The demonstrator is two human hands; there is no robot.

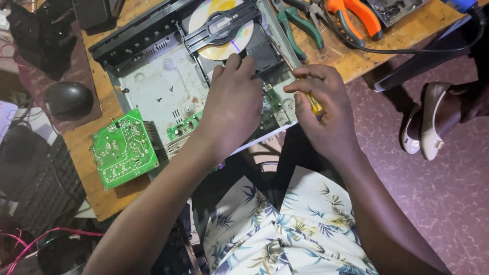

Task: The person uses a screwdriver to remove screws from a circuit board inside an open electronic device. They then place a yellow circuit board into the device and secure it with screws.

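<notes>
Yellow-handled screwdriver (316, 104) sits gripped in the right hand (326, 114), just right of the left hand (234, 104). That hand presses its fingertips on the opened disc player (168, 86), a loose green circuit board (124, 147) lying to its left.

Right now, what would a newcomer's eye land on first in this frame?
The opened disc player at centre, its disc exposed in the tray, with the left hand pressing on the tray edge. The right hand beside it grips a yellow-handled screwdriver. A loose green circuit board lies lower left, pliers top right.
</notes>
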